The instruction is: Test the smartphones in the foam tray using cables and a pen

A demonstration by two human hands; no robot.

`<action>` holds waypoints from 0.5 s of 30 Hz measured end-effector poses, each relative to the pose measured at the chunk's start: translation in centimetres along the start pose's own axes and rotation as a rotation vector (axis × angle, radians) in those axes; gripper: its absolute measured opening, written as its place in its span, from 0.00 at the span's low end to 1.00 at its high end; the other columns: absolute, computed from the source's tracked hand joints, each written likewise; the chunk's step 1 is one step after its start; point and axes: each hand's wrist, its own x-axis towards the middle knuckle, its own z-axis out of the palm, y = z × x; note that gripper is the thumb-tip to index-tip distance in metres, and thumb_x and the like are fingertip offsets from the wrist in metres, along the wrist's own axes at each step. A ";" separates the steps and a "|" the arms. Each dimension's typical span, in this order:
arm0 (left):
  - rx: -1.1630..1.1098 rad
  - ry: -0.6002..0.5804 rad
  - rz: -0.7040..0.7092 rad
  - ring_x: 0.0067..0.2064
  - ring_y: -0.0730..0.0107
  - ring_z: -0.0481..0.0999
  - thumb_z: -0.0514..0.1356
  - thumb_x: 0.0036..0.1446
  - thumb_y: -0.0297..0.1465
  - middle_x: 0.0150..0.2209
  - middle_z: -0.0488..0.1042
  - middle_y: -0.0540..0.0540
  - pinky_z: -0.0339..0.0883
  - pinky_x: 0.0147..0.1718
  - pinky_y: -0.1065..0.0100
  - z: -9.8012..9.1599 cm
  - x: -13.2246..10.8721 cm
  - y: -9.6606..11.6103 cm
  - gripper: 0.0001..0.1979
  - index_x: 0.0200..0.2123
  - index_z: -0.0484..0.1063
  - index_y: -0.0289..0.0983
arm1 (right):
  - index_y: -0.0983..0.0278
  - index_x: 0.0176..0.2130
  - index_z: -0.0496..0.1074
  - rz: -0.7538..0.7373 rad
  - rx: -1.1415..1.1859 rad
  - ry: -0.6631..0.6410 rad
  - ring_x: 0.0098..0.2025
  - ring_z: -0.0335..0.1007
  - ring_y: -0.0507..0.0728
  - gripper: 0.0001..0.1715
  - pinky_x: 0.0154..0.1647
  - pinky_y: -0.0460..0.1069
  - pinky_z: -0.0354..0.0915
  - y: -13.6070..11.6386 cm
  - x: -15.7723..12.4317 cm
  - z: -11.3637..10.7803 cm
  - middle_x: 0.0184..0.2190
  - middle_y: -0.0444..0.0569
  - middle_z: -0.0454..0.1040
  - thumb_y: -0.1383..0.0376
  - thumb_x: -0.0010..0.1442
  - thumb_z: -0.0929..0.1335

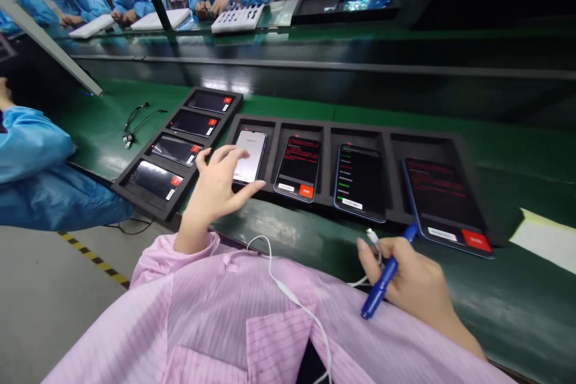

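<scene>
My left hand (218,183) reaches over a phone with a white lit screen (250,153), fingers spread, with nothing held. That phone lies in the leftmost slot of a black foam tray (327,162). To its right in the same tray are a phone with red text (297,162), one with green and red lines (360,177), and a phone tilted on the slot's edge (445,198). My right hand (411,279) holds a blue marker (380,291) and a white cable, whose plug (372,236) sticks up by the thumb.
A second foam tray (168,207) with several phones stands at the left. Black cables (130,126) lie beyond it. White paper (546,240) is at the right. A co-worker's blue sleeve (31,144) is close on the left; other people work across the bench.
</scene>
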 end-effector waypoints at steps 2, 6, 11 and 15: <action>0.022 -0.037 -0.039 0.64 0.52 0.66 0.59 0.62 0.49 0.57 0.74 0.40 0.39 0.67 0.46 0.5 0.5 -1.6 0.24 0.54 0.66 0.40 | 0.58 0.27 0.56 -0.104 0.015 0.010 0.12 0.54 0.50 0.16 0.16 0.47 0.53 -0.3 1.0 0.5 0.14 0.37 0.60 0.66 0.63 0.66; -0.051 -0.176 -0.034 0.66 0.51 0.64 0.60 0.60 0.51 0.58 0.74 0.41 0.34 0.67 0.43 2.1 1.3 -2.6 0.27 0.55 0.65 0.41 | 0.58 0.27 0.57 -0.221 0.070 -0.047 0.13 0.57 0.50 0.14 0.17 0.46 0.55 -0.8 2.1 0.9 0.15 0.38 0.62 0.71 0.62 0.64; -0.131 -0.247 -0.013 0.69 0.49 0.59 0.60 0.58 0.53 0.60 0.72 0.40 0.33 0.67 0.43 2.3 1.4 -3.0 0.31 0.58 0.63 0.41 | 0.59 0.27 0.57 -0.337 0.129 -0.246 0.15 0.57 0.49 0.14 0.19 0.45 0.55 -1.7 3.4 1.7 0.16 0.37 0.63 0.74 0.61 0.61; -0.089 -0.167 -0.022 0.70 0.48 0.58 0.60 0.57 0.54 0.62 0.70 0.40 0.35 0.66 0.45 1.8 0.8 -3.8 0.33 0.60 0.61 0.42 | 0.60 0.26 0.59 -0.455 0.121 -0.337 0.18 0.57 0.50 0.14 0.23 0.46 0.53 -3.3 5.5 2.9 0.17 0.39 0.63 0.73 0.62 0.61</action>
